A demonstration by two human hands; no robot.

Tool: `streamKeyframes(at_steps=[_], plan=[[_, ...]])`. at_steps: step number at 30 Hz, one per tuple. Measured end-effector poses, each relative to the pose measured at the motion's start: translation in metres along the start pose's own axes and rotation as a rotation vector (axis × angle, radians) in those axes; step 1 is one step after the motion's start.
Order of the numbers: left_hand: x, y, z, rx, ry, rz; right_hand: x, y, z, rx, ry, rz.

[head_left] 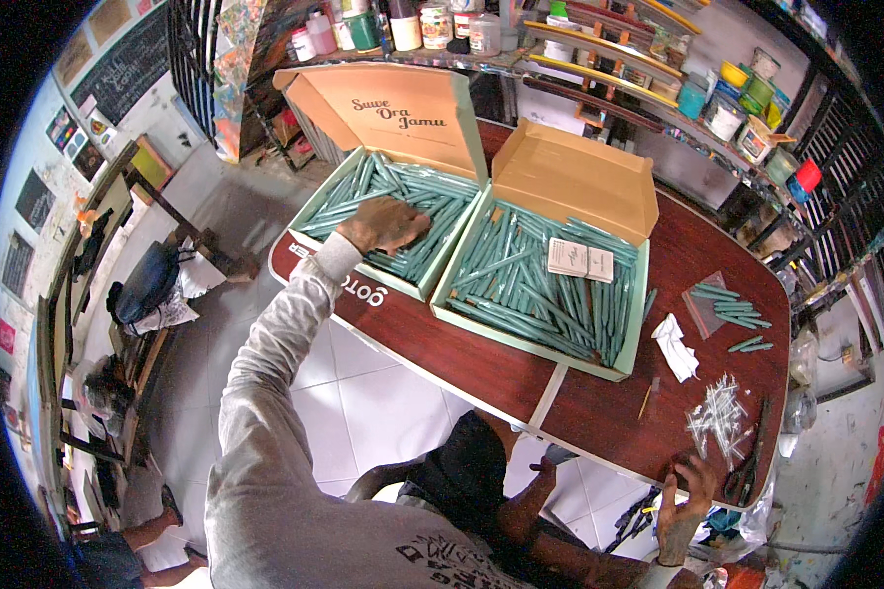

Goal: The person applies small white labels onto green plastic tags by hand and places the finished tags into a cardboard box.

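My left hand (pixel 383 224) reaches into the left green-sided cardboard box (pixel 417 288). It rests on slim teal pen-shaped sticks (pixel 339 208); its fingertips are hidden, so whether it grips any does not show. Similar sticks fill the right box (pixel 530 342), where small white printed cards (pixel 580 260) lie on top. Both lids are folded back. Low at the table's right end, my right hand (pixel 688 501) has its thumb and fingers apart and appears to hold nothing. Just beyond its fingertips is a loose pile of thin whitish sticks (pixel 722 417).
On the dark red table (pixel 462 350) lie a crumpled white tissue (pixel 674 348), a clear plastic bag (pixel 695 306) and loose teal sticks (pixel 739 306). Scissors (pixel 742 481) sit near the right edge. Shelves of paint jars (pixel 363 29) line the back. At lower left, another person's leg (pixel 152 530) shows.
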State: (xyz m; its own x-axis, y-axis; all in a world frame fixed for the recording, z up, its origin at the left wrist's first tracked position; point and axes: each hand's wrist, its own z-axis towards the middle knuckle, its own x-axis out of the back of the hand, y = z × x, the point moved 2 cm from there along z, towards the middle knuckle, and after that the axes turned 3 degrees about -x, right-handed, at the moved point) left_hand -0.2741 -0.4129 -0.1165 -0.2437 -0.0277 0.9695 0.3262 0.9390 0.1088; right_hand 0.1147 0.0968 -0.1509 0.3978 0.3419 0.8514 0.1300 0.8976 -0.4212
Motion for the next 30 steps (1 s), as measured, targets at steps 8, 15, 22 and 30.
streamKeyframes(at_steps=[8, 15, 22, 30], plan=[[-0.004, 0.012, 0.011, -0.033, 0.449, 0.083, 0.011, 0.004, 0.001, -0.014, -0.007, 0.03], [-0.002, -0.014, -0.001, -0.057, 0.48, -0.034, 0.017, 0.021, -0.006, -0.06, -0.022, 0.074], [-0.066, -0.077, -0.001, -0.021, 0.553, 0.287, 0.022, 0.033, -0.01, -0.087, -0.018, 0.11], [-0.021, -0.044, -0.028, -0.198, 0.709, -0.101, 0.023, 0.04, -0.017, -0.157, 0.001, 0.118]])
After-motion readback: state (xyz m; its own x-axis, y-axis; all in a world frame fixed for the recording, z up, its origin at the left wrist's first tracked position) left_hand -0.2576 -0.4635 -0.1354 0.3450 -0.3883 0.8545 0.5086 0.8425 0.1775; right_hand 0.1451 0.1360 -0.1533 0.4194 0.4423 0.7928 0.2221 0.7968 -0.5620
